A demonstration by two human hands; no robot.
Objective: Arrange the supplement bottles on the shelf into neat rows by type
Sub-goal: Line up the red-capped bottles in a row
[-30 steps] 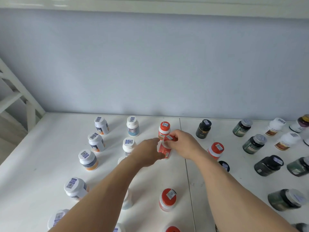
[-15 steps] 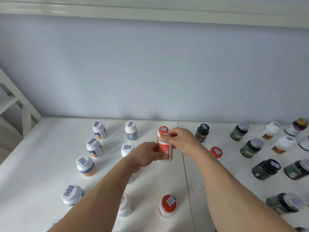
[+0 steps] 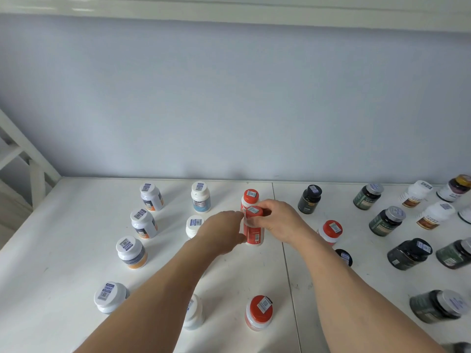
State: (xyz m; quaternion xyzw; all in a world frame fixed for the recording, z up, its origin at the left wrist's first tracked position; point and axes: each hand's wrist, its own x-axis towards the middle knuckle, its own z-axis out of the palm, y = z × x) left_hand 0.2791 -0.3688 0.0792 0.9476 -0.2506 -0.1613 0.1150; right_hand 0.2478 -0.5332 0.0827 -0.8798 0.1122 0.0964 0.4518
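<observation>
A red-capped bottle (image 3: 253,229) with a red and white label stands upright on the white shelf (image 3: 63,250), just in front of another red-capped bottle (image 3: 250,198). My right hand (image 3: 276,220) holds its cap and neck with curled fingers. My left hand (image 3: 224,229) touches its left side; that hand's fingertips are hidden behind its back. More red-capped bottles stand at right (image 3: 330,231) and near front (image 3: 258,313). White-capped bottles (image 3: 142,222) with orange-grey labels form a column on the left.
Dark green and black bottles (image 3: 386,221) stand and lie scattered on the right, with white brown-labelled ones (image 3: 434,215) behind. A black bottle (image 3: 309,199) stands right of the red pair. The pale blue back wall (image 3: 229,98) and a white frame (image 3: 25,161) bound the shelf.
The held red-capped bottle has gone from tilted in both hands to upright on the shelf in front of the rear red-capped one. Both hands stayed on it.
</observation>
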